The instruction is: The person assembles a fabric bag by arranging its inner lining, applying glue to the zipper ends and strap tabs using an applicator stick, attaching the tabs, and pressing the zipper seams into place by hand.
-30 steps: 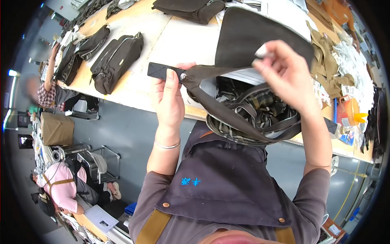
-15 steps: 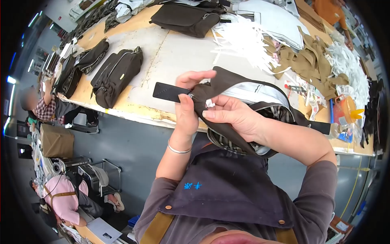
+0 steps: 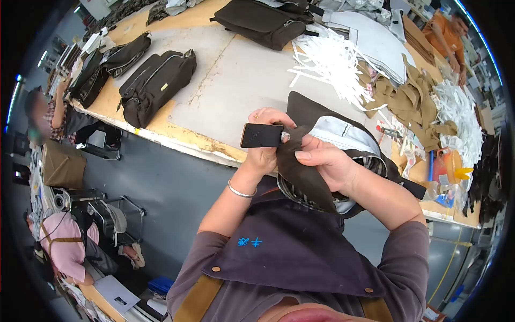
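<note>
A dark brown bag (image 3: pixel 301 180) hangs between my hands, its zipper undone and white material and plaid lining showing inside. My left hand (image 3: pixel 263 155), with a silver bracelet at the wrist, is closed around the bag's end, fingers behind the black tab (image 3: pixel 261 136). A small shiny piece sits where that tab meets the cloth. My right hand (image 3: pixel 335 169) pinches the brown fabric close by, thumb on top; its other fingers are partly hidden by the bag.
Similar dark bags (image 3: pixel 158 86) lie on the worktable (image 3: pixel 214 80). White strips (image 3: pixel 332 64), brown fabric scraps (image 3: pixel 410 102) and an orange container (image 3: pixel 448 163) are on its right side. One person in orange (image 3: pixel 445 37) stands across; others sit at left.
The black tab has turned and come nearer my right hand. The white bit seen earlier by my right fingers no longer shows. The brown fabric now folds over more of the zipper opening.
</note>
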Available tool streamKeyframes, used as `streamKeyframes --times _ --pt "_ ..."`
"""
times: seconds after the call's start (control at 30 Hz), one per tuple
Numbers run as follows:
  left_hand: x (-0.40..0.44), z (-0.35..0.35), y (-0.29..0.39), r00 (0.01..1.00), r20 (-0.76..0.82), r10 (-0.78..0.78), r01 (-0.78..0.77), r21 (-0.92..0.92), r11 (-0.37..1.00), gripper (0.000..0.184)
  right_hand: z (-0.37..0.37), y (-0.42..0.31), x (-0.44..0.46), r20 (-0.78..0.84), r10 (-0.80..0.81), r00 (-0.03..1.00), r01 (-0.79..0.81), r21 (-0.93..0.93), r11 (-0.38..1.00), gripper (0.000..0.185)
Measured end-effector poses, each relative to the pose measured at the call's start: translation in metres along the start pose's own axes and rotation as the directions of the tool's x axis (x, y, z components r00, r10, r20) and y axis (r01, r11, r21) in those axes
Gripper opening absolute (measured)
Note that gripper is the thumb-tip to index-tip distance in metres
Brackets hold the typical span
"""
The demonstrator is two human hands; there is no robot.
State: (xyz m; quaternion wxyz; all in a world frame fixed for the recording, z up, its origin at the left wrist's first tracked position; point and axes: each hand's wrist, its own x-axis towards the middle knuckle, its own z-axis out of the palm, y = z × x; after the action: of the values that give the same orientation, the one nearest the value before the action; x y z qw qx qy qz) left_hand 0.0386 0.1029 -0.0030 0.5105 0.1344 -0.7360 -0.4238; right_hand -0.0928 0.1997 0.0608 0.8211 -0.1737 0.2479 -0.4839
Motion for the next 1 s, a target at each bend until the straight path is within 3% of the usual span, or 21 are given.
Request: streamKeyframes --times 0.1,0.13,0.23,0.33,0.43,0.53,0.63,0.67,0.7,0.77,0.9,0.93,1.0 --pt "0.004 0.002 0.006 0.998 -0.017 -0.057 0.057 -0.002 0.998 0.069 -0.005 -0.001 0.001 0.040 -0.047 0.998 0.048 -0.004 0.999 0.028" --pt "0.005 0.006 0.012 0.994 -0.035 -0.101 0.095 -0.138 0.986 0.065 -0.008 0.000 0.001 0.057 -0.068 0.996 0.068 -0.003 0.998 0.028" --pt "0.011 0.014 0.033 0.974 -0.225 -0.006 -0.062 -0.295 0.954 0.056 -0.001 -0.001 0.000 0.002 -0.070 0.998 0.070 0.004 0.998 0.026" --pt "0.009 0.007 0.043 0.985 -0.169 0.043 -0.073 -0.176 0.982 0.048 0.000 -0.004 -0.005 -0.066 -0.019 0.998 0.011 -0.123 0.992 0.027" --pt "0.001 0.007 0.051 0.973 -0.198 -0.122 0.078 -0.214 0.974 0.047 0.009 -0.016 -0.024 -0.119 0.012 0.993 -0.035 -0.192 0.981 0.030" --pt "-0.009 0.005 0.047 0.965 -0.222 -0.142 0.090 -0.226 0.970 0.054 0.004 -0.026 -0.051 -0.176 0.020 0.984 -0.047 -0.154 0.987 0.029" --pt "-0.008 0.004 0.054 0.962 -0.221 -0.161 0.119 -0.190 0.975 0.056 0.013 -0.029 -0.078 -0.303 -0.062 0.951 -0.054 -0.362 0.931 0.026" --pt "-0.008 0.004 0.054 0.963 -0.219 -0.160 0.120 -0.185 0.975 0.056 0.017 -0.031 -0.092 -0.207 -0.106 0.973 -0.029 -0.559 0.828 0.020" --pt "-0.009 0.004 0.053 0.963 -0.220 -0.156 0.117 -0.178 0.977 0.056 0.026 -0.030 -0.102 -0.291 -0.087 0.953 -0.134 -0.662 0.738 0.017" --pt "-0.009 0.004 0.053 0.966 -0.217 -0.140 0.104 -0.169 0.980 0.056 0.019 -0.013 -0.112 -0.282 -0.315 0.906 -0.188 -0.936 0.298 0.019" --pt "-0.010 0.007 0.051 0.966 -0.220 -0.137 0.096 -0.188 0.977 0.057 0.004 0.009 -0.107 -0.138 -0.546 0.826 -0.252 -0.957 -0.140 0.026" --pt "-0.010 0.009 0.051 0.962 -0.231 -0.144 0.099 -0.193 0.976 0.057 0.006 0.010 -0.103 -0.155 -0.538 0.828 -0.267 -0.954 -0.135 0.031" --pt "-0.010 0.009 0.053 0.964 -0.219 -0.148 0.107 -0.188 0.976 0.057 -0.001 0.013 -0.091 -0.228 -0.497 0.837 -0.253 -0.967 0.019 0.034"
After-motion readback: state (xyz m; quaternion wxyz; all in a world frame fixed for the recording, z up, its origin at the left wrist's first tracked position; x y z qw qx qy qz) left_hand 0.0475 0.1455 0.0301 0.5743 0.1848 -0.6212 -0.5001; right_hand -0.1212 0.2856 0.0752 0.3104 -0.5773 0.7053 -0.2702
